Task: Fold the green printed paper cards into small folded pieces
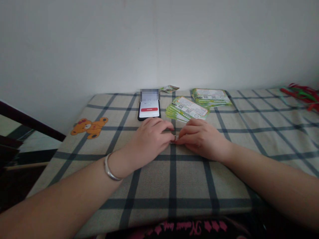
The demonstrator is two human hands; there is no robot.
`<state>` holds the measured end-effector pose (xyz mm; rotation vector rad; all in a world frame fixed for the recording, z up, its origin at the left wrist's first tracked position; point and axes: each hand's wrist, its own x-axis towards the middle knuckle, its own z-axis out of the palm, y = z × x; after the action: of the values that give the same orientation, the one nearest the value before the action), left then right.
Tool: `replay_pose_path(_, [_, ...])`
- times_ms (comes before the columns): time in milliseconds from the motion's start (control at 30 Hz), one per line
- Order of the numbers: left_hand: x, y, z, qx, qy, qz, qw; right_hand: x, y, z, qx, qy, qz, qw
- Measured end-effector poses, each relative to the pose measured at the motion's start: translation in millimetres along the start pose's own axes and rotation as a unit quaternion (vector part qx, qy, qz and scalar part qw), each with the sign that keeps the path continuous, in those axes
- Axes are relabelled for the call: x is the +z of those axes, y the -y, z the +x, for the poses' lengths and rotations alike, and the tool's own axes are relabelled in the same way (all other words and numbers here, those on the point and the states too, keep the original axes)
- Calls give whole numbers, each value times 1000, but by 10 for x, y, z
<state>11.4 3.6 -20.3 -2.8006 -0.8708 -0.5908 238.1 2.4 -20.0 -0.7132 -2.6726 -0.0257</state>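
My left hand (152, 136), with a silver bangle on its wrist, is closed in a pinch low over the checked cloth. Facing it, my right hand (203, 137) also pinches, and the fingertips of both hands almost meet. Between them shows a tiny pale piece (175, 138), too small and too covered by fingers to name. Just beyond my left hand lies a phone (149, 109) with a lit screen and a red button on it. Behind my right hand a fanned pile of green and white printed cards (186, 108) lies flat.
A second stack of cards (211, 97) lies at the back right. By the wall is a small crumpled packet (170, 88). An orange bear cutout (89, 127) lies at left. Red and green strips (302, 95) lie at far right. The checked tablecloth (189, 186) has creases at right.
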Motion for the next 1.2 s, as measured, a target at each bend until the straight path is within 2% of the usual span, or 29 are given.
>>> replay_pose_path(167, [-11,30,-6,113,36,50,992,-35,31,22,-3,30,-36,999])
replay_pose_path(367, [-46,52,20,133,56,74,987,-88,95,62,-14,60,-89,994])
replay_pose_path(633, [-146,41,4,86,100,71,989,-172,39,0,-12,67,-69,995])
replay_pose_path(867, [-343,-57,32,32,200,99,974,-258,-20,-51,7,87,-16,996])
replay_pose_path(1200, [-404,-132,8,-19,218,120,969,-299,-47,-123,34,100,-20,994])
